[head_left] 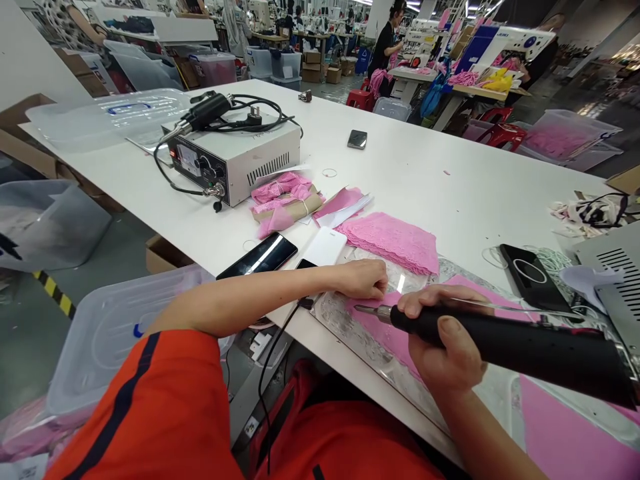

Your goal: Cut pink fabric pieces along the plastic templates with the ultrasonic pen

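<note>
My right hand [445,340] is wrapped round a thick black handheld tool [505,343], whose pointed metal tip aims left over pink fabric [395,337]. Just left of that tip, my left hand [365,279] rests with curled fingers at the fabric's edge; anything between its fingers is too small to make out. Under the fabric lies a clear sheet over a grey patterned board [340,320]. Behind my hands sits a folded stack of pink lace [393,241].
A grey control box [235,157] with a second black tool stands at the back left. Phones [263,255] lie near the front edge and at the right [533,277]. Pink bundles [285,200] sit before the box. Plastic bins [125,333] stand at the left; a person [387,47] works beyond.
</note>
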`<state>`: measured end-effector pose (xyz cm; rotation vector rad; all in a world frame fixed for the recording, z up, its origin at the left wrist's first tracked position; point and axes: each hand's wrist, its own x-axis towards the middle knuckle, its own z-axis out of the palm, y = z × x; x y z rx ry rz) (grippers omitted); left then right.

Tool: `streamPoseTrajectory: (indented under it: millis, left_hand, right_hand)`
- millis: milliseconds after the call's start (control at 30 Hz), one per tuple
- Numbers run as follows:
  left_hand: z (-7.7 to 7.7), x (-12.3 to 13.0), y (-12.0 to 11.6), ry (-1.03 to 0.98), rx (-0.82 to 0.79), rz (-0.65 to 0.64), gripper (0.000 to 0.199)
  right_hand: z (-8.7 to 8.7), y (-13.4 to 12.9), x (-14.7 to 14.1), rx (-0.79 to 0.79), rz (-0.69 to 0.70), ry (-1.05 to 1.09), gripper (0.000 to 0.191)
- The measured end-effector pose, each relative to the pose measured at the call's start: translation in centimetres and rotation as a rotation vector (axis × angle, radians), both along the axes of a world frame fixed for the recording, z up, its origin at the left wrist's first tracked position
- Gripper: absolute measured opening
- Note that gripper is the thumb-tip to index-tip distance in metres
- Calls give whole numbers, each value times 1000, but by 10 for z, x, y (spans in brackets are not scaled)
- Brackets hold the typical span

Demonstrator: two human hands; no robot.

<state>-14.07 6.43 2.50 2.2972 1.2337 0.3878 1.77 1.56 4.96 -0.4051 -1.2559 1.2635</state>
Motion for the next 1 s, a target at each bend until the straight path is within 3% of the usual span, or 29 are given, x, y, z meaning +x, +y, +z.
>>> streamPoseTrajectory:
  millis: [700, 1000]
  left_hand:
    - [10, -4, -10, 1, -19, 66, 11]
    - [17, -32, -42, 18, 2, 81, 22]
  right_hand:
    - [-7, 2, -6, 56, 48, 39, 17]
    - [-8, 2, -7, 34, 63, 45, 17]
